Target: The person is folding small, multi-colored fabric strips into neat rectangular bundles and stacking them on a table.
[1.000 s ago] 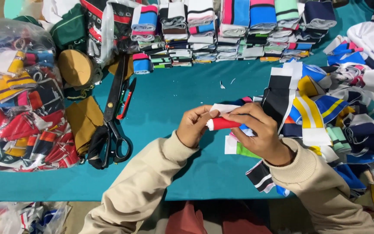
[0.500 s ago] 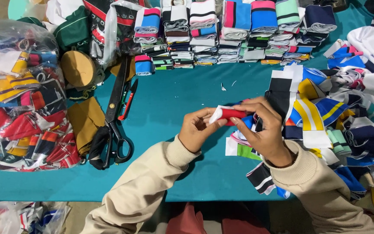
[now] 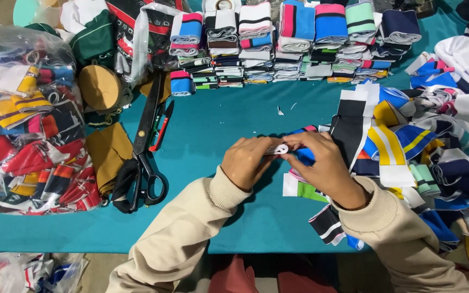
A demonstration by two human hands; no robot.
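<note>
My left hand (image 3: 252, 161) and my right hand (image 3: 324, 165) meet over the teal table (image 3: 229, 114), both gripping one small rolled piece of knit fabric (image 3: 281, 148). Only its white end shows between the fingers. Under my right hand lie flat striped fabric pieces (image 3: 304, 190), one white and green. A loose heap of striped knit pieces (image 3: 392, 141) spreads to the right of my right hand.
Large black scissors (image 3: 146, 146) and a red-handled tool (image 3: 162, 128) lie left of my hands. A clear bag of coloured pieces (image 3: 23, 130) fills the left side. Rows of folded striped bands (image 3: 278, 49) line the far edge. Tan fabric (image 3: 109, 154) lies beside the scissors.
My hands have closed around the piece and rolled it tighter; its red part is now hidden and only a white end shows. The hands sit slightly farther from me.
</note>
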